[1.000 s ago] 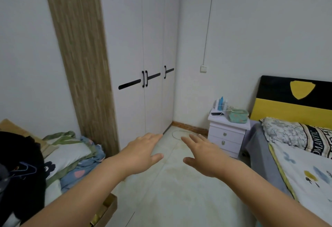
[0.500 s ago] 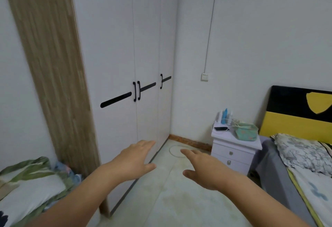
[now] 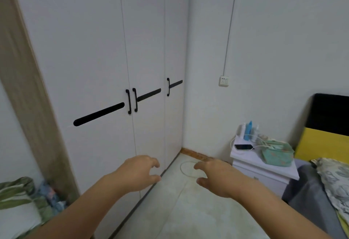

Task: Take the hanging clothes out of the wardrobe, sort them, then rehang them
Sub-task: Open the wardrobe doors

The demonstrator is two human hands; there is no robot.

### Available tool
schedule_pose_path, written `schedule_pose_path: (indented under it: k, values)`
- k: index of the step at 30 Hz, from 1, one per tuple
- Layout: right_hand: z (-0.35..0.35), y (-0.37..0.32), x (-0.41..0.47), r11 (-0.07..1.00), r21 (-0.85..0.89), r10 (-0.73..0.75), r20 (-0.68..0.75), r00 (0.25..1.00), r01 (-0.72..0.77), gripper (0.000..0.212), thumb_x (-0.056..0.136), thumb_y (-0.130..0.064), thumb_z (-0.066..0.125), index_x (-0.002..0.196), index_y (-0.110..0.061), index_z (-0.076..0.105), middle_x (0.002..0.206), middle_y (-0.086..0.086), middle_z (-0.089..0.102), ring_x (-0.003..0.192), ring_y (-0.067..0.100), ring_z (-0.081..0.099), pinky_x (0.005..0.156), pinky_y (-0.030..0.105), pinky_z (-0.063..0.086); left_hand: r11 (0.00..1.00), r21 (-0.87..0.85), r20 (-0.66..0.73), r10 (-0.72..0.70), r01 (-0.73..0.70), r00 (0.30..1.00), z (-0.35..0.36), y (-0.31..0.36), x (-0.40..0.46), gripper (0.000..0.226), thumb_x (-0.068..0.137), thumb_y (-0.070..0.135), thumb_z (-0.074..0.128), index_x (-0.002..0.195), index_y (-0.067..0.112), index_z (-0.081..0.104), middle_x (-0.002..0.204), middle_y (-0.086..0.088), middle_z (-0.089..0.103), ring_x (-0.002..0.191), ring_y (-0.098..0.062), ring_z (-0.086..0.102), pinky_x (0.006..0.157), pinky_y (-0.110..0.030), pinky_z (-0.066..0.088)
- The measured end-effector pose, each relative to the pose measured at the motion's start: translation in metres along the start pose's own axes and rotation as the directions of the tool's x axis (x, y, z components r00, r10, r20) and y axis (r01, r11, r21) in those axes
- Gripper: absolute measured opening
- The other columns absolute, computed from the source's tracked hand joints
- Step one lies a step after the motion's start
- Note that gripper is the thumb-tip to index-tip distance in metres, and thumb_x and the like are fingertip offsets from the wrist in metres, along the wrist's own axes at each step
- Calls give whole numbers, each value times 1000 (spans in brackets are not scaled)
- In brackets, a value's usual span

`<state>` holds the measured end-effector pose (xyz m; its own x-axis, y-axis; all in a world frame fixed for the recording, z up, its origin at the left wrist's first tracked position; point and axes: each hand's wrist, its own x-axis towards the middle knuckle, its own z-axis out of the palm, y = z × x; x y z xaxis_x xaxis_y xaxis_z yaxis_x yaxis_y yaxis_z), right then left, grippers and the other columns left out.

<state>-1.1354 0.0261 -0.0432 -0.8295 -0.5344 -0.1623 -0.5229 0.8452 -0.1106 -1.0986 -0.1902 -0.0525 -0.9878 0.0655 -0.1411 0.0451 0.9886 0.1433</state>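
Note:
A tall white wardrobe [image 3: 98, 53] fills the left half of the view, its three doors closed. Two black vertical handles [image 3: 131, 101] sit side by side at the seam of the left and middle doors; a third handle [image 3: 168, 87] is further right. No hanging clothes show; the doors hide the inside. My left hand [image 3: 137, 172] is stretched forward low in front of the wardrobe, fingers loosely bent, holding nothing. My right hand [image 3: 217, 176] reaches forward beside it over the floor, also holding nothing. Both hands are well below the handles.
A white bedside cabinet [image 3: 264, 170] with a phone, bottles and a green pouch [image 3: 276, 152] stands at the right. A bed [image 3: 321, 191] with a black and yellow headboard lies beyond. Folded bedding [image 3: 20, 199] is piled at the lower left. A white cable loop [image 3: 186, 169] lies on the floor.
The view has moved closer to the wardrobe and turned toward it. Both hands stay stretched forward, fingers now a little more bent. The dark clothes pile at the left has left the view.

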Motion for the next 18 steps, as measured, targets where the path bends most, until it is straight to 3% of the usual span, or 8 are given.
schedule_pose_path:
  k: [8, 18]
  values:
    - [-34, 93, 96, 988, -106, -115, -30, 993, 111, 47, 96, -32, 43, 141, -22, 36, 135, 9, 46, 123, 28, 41, 100, 40, 39, 988, -105, -137, -123, 109, 983, -17, 36, 96, 48, 94, 40, 48, 138, 24, 38, 137, 5, 46, 124, -11, 45, 100, -21, 33]
    - [-40, 98, 228, 952, -90, -294, 10, 956, 294, 45, 98, -28, 42, 140, -15, 32, 140, 10, 40, 129, 28, 36, 105, 40, 36, 957, -97, -189, -287, 273, 939, -30, -26, 191, 49, 94, 40, 47, 139, 23, 36, 137, 3, 45, 123, -12, 45, 98, -20, 34]
